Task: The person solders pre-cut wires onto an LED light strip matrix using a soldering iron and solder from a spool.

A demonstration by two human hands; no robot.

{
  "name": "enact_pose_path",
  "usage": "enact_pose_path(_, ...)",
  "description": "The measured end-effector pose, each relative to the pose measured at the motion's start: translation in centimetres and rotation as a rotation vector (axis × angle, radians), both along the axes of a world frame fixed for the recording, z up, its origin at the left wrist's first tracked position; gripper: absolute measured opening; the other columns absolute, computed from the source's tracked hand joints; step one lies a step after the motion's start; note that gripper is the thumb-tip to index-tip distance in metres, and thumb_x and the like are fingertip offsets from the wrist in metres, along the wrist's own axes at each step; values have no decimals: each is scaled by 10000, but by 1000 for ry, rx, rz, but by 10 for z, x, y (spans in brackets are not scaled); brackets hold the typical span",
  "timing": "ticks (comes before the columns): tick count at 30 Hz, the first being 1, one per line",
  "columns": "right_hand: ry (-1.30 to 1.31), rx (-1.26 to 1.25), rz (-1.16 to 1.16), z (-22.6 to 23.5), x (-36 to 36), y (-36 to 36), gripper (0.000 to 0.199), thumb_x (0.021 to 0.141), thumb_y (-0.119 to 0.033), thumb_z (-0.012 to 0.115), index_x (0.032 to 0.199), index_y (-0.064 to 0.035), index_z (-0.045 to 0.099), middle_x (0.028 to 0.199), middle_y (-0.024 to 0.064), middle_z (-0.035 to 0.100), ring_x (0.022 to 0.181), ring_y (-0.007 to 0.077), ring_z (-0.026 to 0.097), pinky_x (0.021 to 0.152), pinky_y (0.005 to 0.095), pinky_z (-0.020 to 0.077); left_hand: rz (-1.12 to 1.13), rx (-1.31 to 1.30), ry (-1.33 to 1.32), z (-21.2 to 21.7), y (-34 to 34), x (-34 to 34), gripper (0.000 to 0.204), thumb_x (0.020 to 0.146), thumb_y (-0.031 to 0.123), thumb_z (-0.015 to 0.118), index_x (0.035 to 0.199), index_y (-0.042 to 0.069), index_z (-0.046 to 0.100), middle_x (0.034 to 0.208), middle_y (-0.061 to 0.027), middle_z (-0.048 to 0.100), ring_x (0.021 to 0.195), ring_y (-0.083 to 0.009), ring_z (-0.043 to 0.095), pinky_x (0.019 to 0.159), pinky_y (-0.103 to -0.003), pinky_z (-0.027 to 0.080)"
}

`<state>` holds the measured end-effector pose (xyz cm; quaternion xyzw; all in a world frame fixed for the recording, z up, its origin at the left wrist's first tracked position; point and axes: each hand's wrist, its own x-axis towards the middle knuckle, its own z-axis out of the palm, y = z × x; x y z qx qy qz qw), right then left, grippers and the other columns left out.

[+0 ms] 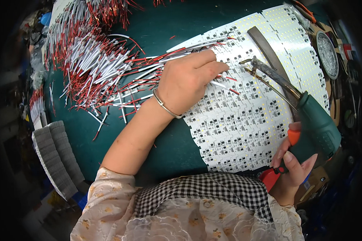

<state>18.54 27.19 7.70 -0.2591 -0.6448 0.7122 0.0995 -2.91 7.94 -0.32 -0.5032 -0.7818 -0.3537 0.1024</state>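
Observation:
My left hand (185, 80) rests over the white circuit-board sheets (237, 134), its fingers closed on several thin wires with white sleeves and red ends. The wires stick out past the fingertips and trail back to the left. In my right hand (294, 170), at the right side near my body, is a green soldering gun (319, 124) gripped by its handle. Its dark, worn tip points up and left, just above the boards and a short way right of my left fingertips. Rows of small black parts and yellow squares cover the boards.
A big heap of loose wires (96, 66) lies left on the dark green table (165, 154). A flat grey bar (267, 50) lies across the boards. At the right edge stands a round metal bowl (327, 55); orange-handled pliers (305, 12) lie beyond. Stacked grey strips (58, 154) sit at left.

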Motion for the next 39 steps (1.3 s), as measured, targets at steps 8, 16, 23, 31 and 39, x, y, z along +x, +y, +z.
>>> enact_pose_path(8, 3, 63, -60, -12, 7, -9, 475, 779, -127, 696, 1108, 107, 445, 744, 141, 549, 478, 153, 542, 416, 254, 475, -30, 15, 57, -1, 1, 4, 395, 630, -76, 653, 983, 97, 691, 827, -62, 637, 702, -234, 639, 576, -322, 516)
enact_pose_path(16, -17, 122, 37, -18, 14, -11, 552, 797, -96, 694, 1249, 94, 440, 853, 134, 568, 541, 146, 565, 460, 241, 476, -7, 38, 115, -2, 2, 7, 415, 620, -68, 649, 1003, 90, 682, 829, -62, 637, 702, -232, 641, 568, -323, 520)
enact_pose_path(23, -24, 239, 109, -18, 20, -10, 547, 807, -107, 679, 1246, 101, 427, 775, 126, 569, 517, 130, 542, 462, 242, 470, 21, 14, 134, 1, 4, 10, 426, 602, -56, 646, 1001, 89, 682, 829, -56, 627, 701, -228, 637, 560, -325, 516)
enact_pose_path(31, 14, 79, -72, -5, 6, -10, 587, 790, -180, 704, 1196, 129, 414, 707, 102, 556, 479, 128, 523, 438, 250, 468, 25, -27, 136, 6, 3, 11, 403, 593, -54, 641, 967, 85, 695, 832, -50, 625, 707, -225, 636, 567, -320, 512)
enact_pose_path(39, -36, 177, -19, -16, 11, -12, 595, 786, -187, 721, 1199, 126, 429, 713, 113, 563, 477, 128, 529, 447, 243, 469, 19, -1, 144, 5, 5, 10, 414, 575, -56, 630, 959, 85, 695, 826, -50, 622, 698, -222, 630, 564, -320, 507)
